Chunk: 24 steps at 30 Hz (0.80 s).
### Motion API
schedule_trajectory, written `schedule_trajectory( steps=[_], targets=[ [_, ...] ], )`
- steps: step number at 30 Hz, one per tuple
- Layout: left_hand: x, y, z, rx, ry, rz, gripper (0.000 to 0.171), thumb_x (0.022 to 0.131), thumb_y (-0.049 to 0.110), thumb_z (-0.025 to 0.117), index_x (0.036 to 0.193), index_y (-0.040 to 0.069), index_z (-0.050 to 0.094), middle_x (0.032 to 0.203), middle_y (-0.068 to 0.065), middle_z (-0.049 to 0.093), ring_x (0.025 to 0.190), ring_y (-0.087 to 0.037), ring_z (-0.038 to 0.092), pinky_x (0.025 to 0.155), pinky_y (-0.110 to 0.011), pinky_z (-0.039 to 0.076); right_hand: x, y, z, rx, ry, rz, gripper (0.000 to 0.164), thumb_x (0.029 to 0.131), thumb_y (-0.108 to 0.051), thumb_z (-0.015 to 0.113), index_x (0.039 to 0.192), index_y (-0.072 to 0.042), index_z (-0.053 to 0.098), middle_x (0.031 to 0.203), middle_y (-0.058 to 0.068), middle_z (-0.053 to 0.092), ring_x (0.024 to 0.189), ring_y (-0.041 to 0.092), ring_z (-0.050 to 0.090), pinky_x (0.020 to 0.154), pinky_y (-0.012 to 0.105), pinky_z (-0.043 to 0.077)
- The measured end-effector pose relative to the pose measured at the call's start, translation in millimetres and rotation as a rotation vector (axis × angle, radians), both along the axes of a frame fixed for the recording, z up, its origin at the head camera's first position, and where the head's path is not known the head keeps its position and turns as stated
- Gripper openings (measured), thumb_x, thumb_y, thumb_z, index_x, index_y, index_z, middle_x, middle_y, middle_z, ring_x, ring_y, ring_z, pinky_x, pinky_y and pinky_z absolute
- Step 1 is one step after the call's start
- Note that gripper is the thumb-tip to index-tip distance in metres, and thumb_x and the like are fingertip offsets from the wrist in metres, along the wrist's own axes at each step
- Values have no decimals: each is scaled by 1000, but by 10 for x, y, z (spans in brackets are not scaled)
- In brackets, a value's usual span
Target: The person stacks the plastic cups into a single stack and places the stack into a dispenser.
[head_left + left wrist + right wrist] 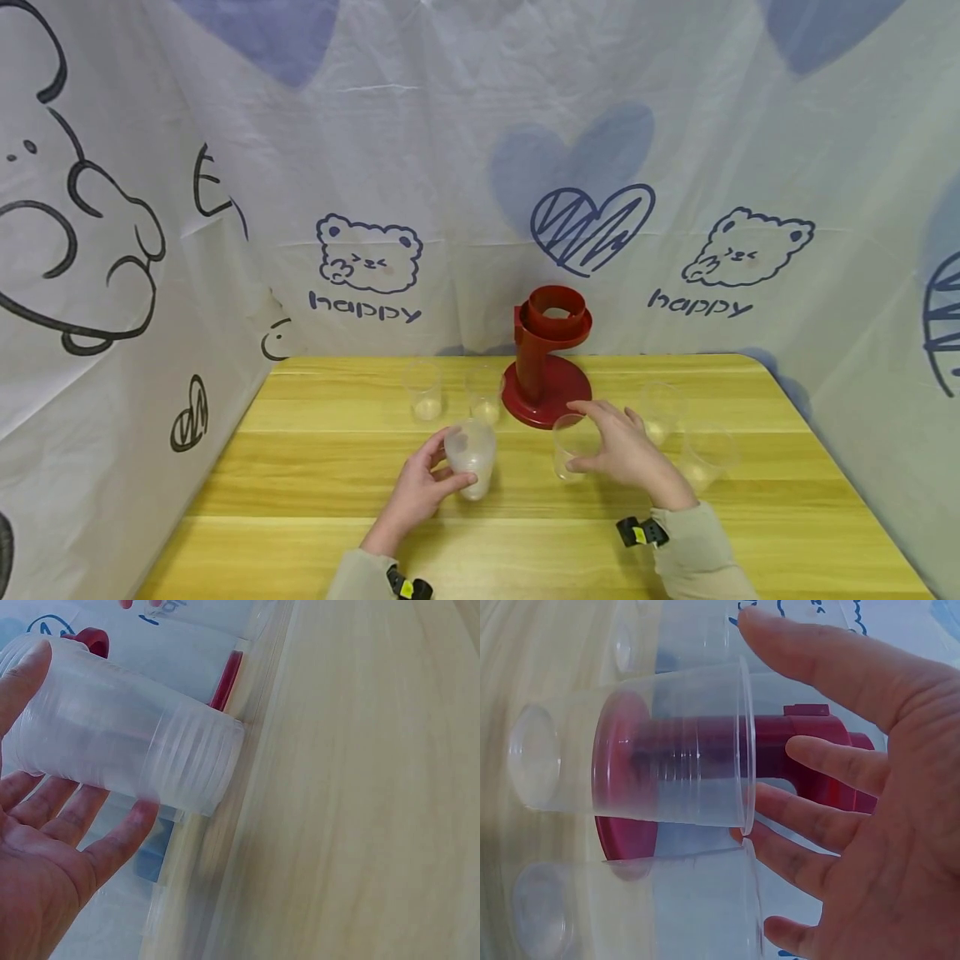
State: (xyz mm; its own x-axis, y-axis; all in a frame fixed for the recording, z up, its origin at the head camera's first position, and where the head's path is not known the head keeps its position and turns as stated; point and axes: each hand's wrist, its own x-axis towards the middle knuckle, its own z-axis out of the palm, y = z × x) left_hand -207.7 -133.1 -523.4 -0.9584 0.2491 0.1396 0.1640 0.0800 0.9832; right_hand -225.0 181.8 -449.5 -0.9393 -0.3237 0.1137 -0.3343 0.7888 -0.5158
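Observation:
My left hand point(423, 492) holds a stack of nested clear plastic cups point(471, 458), thumb on the near side and fingers on the far side. In the left wrist view the stacked rings show at one end of the cup stack point(135, 727). My right hand point(622, 450) is at a single clear plastic cup point(573, 454) standing upright on the table. In the right wrist view, thumb and fingers are spread around the rim of that cup point(682, 757); whether a fingertip touches it, I cannot tell.
A red stand with a ring top and round base point(547, 392) is at the back middle. Clear cups stand left of it point(425, 396), beside it point(484, 400), and to the right point(658, 417), point(703, 462). Behind the wooden table point(300, 483) hangs a printed cloth point(450, 167).

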Motion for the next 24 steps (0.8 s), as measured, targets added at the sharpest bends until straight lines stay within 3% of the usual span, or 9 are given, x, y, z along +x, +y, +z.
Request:
schedule_trajectory(
  steps=[13, 24],
  targets=[
    [1, 3, 0, -13, 4, 7, 73, 81, 5, 80, 143, 2, 44, 136, -23, 51, 122, -39, 52, 96, -37, 51, 11, -19, -24, 18, 7, -1, 67, 73, -19, 88, 133, -9, 58, 129, 10, 59, 119, 33, 53, 107, 73, 10],
    [9, 2, 13, -8, -2, 5, 72, 81, 5, 80, 143, 2, 44, 135, -22, 53, 121, -38, 53, 95, -37, 52, -5, -104, -48, -21, -12, 34, 57, 76, -16, 86, 128, -15, 61, 122, 0, 63, 120, 27, 52, 109, 70, 9]
  ],
)
